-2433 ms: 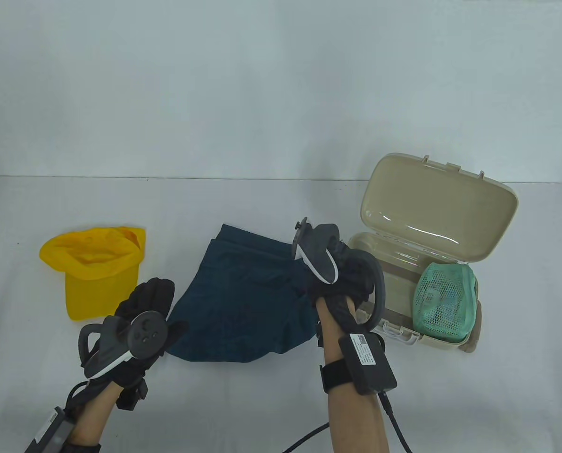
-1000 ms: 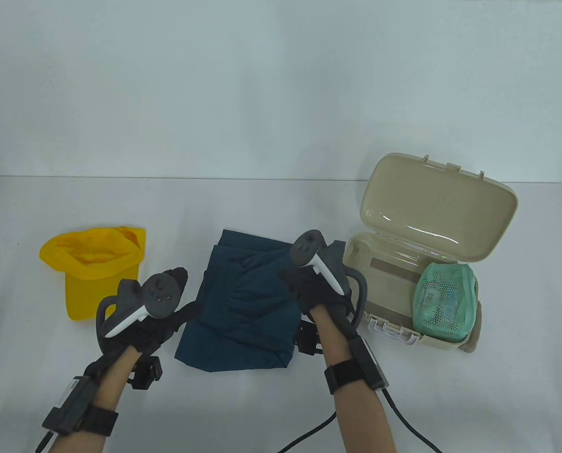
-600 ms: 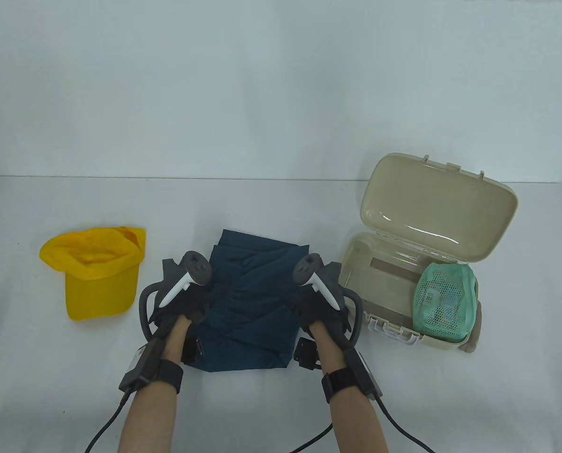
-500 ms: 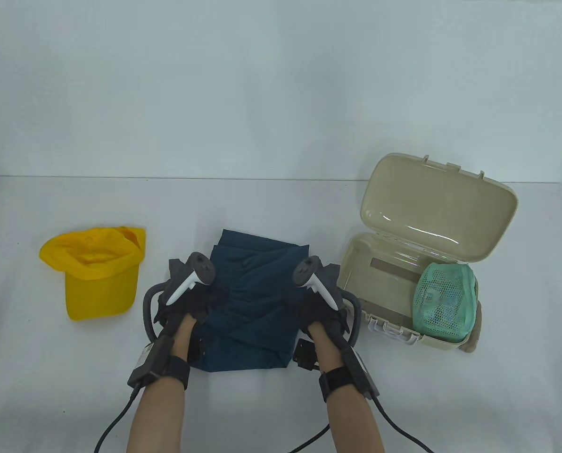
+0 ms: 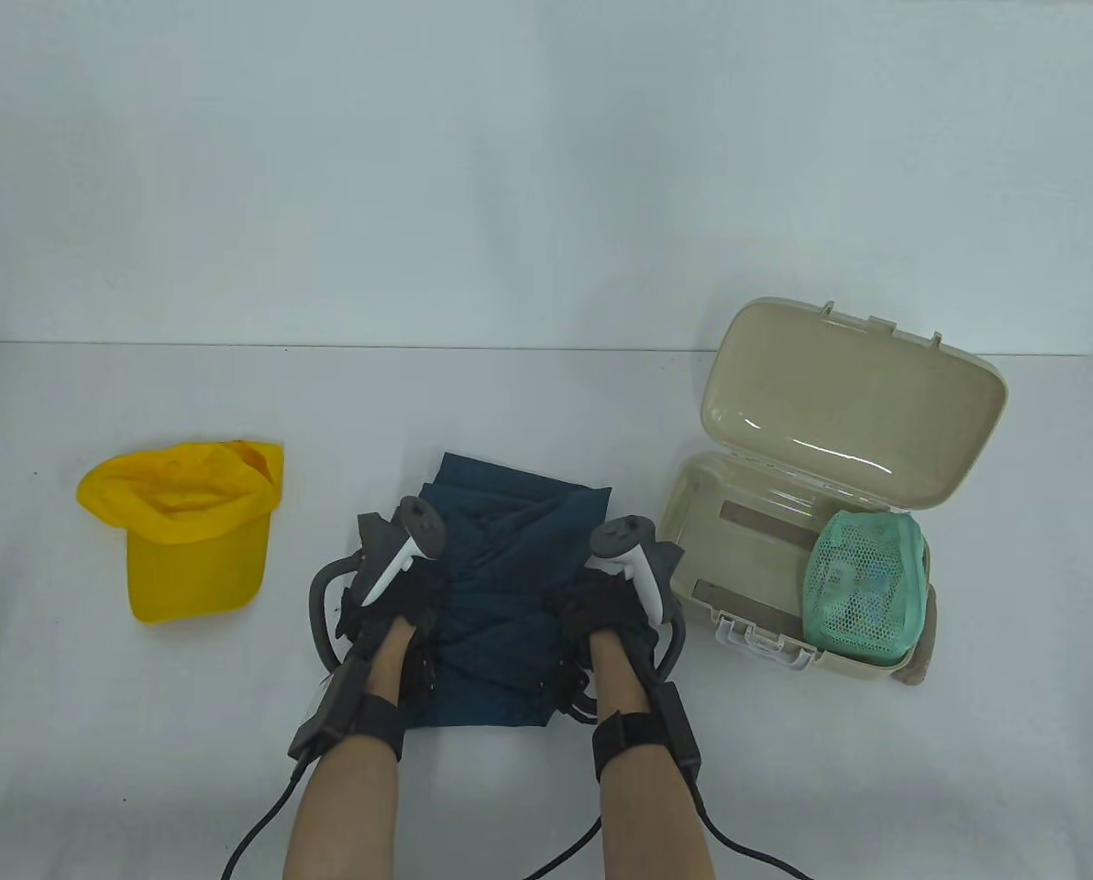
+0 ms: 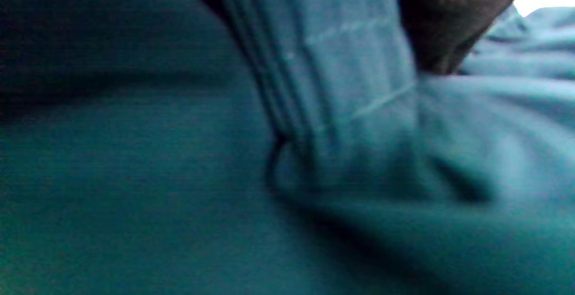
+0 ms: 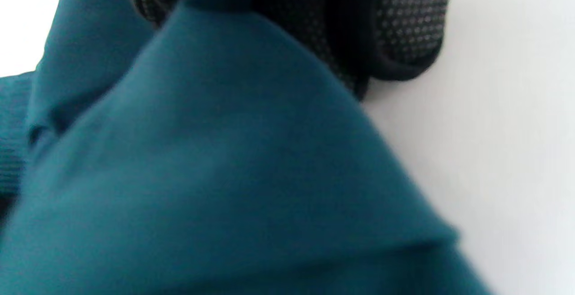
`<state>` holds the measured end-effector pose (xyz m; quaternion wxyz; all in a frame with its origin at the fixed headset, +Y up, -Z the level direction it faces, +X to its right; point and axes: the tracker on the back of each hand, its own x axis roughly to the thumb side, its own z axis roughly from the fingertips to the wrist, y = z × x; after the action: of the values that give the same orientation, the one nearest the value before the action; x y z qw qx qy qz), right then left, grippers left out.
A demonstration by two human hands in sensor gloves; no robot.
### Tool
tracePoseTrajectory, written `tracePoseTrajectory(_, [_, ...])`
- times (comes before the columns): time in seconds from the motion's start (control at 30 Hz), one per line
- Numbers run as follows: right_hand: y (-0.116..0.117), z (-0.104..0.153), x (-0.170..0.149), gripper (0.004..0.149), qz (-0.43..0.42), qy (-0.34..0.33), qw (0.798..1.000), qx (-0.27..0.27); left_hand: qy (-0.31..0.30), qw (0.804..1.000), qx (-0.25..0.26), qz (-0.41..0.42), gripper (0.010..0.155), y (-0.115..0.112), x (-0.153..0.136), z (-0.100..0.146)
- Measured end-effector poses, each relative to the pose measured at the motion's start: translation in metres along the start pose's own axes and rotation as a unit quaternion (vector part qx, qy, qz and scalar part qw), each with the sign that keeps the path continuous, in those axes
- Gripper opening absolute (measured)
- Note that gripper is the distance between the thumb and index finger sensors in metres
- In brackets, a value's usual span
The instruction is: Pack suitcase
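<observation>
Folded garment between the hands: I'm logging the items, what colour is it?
Dark teal; the garment shows best in the table view.

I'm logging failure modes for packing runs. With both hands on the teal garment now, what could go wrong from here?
The loosely folded teal garment, gripped at its sides by the left hand and right hand, may unfold when lifted. The green mesh pouch already fills the right end of the beige suitcase, so the garment may bunch over the rim and block the lid.
</observation>
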<state>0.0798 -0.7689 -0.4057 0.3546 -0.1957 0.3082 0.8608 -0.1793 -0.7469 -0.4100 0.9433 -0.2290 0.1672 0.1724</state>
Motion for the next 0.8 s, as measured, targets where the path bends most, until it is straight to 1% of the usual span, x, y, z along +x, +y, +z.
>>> tracePoseTrajectory(0.13, [-0.011, 0.008, -0.005, 0.042, 0.021, -0.015, 1.0, 0.015, -0.023, 0.995, -0.055, 0.084, 0.072, 0.004, -0.019, 0.003])
tracePoseTrajectory(0.23, [-0.022, 0.018, -0.002, 0.041, -0.022, -0.052, 0.998, 0.034, -0.034, 0.991, -0.056, 0.117, 0.07, 0.01, -0.027, 0.008])
tracePoseTrajectory(0.3, [-0.034, 0.028, 0.004, 0.041, -0.02, -0.071, 0.997, 0.02, -0.053, 0.983, -0.059, 0.167, 0.07, 0.021, -0.029, 0.015])
tracePoseTrajectory(0.33, [-0.045, 0.035, 0.008, 0.041, -0.021, -0.085, 0.996, 0.012, -0.068, 0.976, -0.056, 0.197, 0.069, 0.03, -0.028, 0.02])
tracePoseTrajectory(0.37, [-0.049, 0.038, 0.01, 0.041, -0.025, -0.093, 0.995, 0.01, -0.076, 0.973, -0.053, 0.211, 0.069, 0.036, -0.027, 0.023])
tracePoseTrajectory(0.43, [-0.072, 0.052, 0.016, 0.041, -0.052, -0.125, 0.991, 0.005, -0.106, 0.966, -0.037, 0.234, 0.07, 0.06, -0.017, 0.036])
tracePoseTrajectory(0.47, [-0.078, 0.056, 0.018, 0.042, -0.058, -0.133, 0.989, 0.004, -0.115, 0.965, -0.032, 0.235, 0.07, 0.067, -0.013, 0.04])
tracePoseTrajectory(0.57, [-0.116, 0.081, 0.023, 0.042, -0.08, -0.171, 0.982, -0.023, -0.161, 0.965, -0.004, 0.208, 0.071, 0.098, 0.017, 0.061])
tracePoseTrajectory(0.6, [-0.124, 0.087, 0.024, 0.042, -0.083, -0.176, 0.98, -0.032, -0.17, 0.964, 0.0, 0.204, 0.071, 0.103, 0.024, 0.064])
tracePoseTrajectory(0.63, [-0.137, 0.095, 0.024, 0.042, -0.086, -0.182, 0.978, -0.047, -0.185, 0.961, 0.004, 0.207, 0.071, 0.111, 0.036, 0.07])
tracePoseTrajectory(0.67, [-0.153, 0.104, 0.023, 0.042, -0.085, -0.187, 0.977, -0.064, -0.203, 0.954, 0.003, 0.22, 0.071, 0.118, 0.05, 0.075])
tracePoseTrajectory(0.7, [-0.161, 0.109, 0.022, 0.043, -0.086, -0.188, 0.976, -0.074, -0.215, 0.949, 0.001, 0.229, 0.07, 0.121, 0.058, 0.079])
tracePoseTrajectory(0.73, [-0.176, 0.116, 0.02, 0.042, -0.087, -0.191, 0.974, -0.09, -0.234, 0.942, -0.001, 0.239, 0.071, 0.127, 0.073, 0.084])
tracePoseTrajectory(0.8, [-0.2, 0.128, 0.013, 0.042, -0.096, -0.195, 0.97, -0.112, -0.259, 0.934, -0.005, 0.248, 0.071, 0.133, 0.095, 0.091])
